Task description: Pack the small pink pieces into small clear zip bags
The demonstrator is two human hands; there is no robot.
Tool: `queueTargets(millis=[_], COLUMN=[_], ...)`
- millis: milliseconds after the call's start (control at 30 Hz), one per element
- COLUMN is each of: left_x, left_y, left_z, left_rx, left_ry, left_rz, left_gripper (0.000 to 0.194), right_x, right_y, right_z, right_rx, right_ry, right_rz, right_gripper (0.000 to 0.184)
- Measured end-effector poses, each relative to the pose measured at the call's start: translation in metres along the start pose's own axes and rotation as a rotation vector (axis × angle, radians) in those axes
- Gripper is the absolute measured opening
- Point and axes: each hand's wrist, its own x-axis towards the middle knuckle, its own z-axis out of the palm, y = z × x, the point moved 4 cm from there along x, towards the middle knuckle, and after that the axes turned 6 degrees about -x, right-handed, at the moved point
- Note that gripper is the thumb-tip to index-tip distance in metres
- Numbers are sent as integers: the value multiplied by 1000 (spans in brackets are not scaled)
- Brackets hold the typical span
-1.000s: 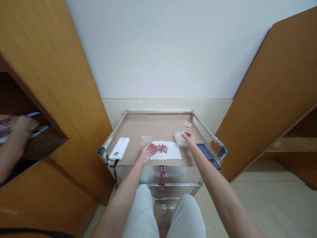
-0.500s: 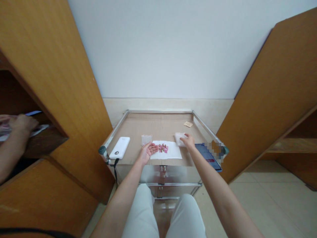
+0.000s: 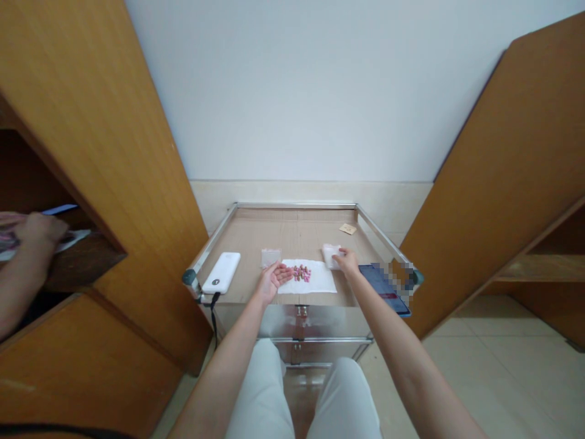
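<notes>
My left hand (image 3: pixel 275 277) lies palm up with its fingers stretched out, by the left edge of a white paper sheet (image 3: pixel 322 281). Its fingertips reach a small pile of pink and brownish pills (image 3: pixel 301 273) on that sheet. At the sheet's upper right, my right hand (image 3: pixel 347 262) pinches the right side of a stack of small plastic bags (image 3: pixel 329 253) between thumb and fingers. How many bags it grips is not visible. Just beyond my left hand, one small clear bag (image 3: pixel 270 257) lies flat.
A white power bank (image 3: pixel 222 272) with a black cable lies left on the metal-railed cart top (image 3: pixel 256 228). A tablet (image 3: pixel 384 288) is at the right, and a tan paper packet (image 3: pixel 348 229) farther back. Another person's hand (image 3: pixel 41 231) shows at far left.
My right hand's fingers have closed in on the edge of the bag stack. My left hand stays in place, palm up. The other person's hand shifted slightly.
</notes>
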Motion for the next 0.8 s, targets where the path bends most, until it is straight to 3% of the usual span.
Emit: queueTargets(millis=[467, 633, 800], left_x=[0, 0, 0], left_y=[0, 0, 0], left_z=[0, 0, 0], left_rx=[-9, -16, -9], left_ry=[-1, -8, 0], left_rz=[11, 3, 6], left_gripper=[22, 23, 23], right_x=[1, -8, -31], right_y=[-9, -35, -69], right_z=[-2, -15, -15], right_rx=[-37, -72, 90], right_ry=[1, 101, 116], right_rz=[-71, -275, -408], right_gripper=[39, 29, 27])
